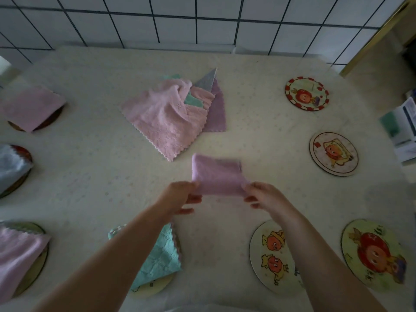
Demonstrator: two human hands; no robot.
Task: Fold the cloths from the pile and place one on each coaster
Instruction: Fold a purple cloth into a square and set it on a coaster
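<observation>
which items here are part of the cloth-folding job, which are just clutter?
Job: purple cloth, held by left hand and right hand; cloth pile; four bare coasters; four covered coasters with folded cloths.

Clutter: boxes at the table's right edge.

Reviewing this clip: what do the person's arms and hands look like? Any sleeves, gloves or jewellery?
Both forearms are bare as far as the frame shows, with no sleeves in view. The left hand and right hand wear no gloves, and no rings, watch or bracelets show. The picture is a little blurred, so small details cannot be ruled out.
</observation>
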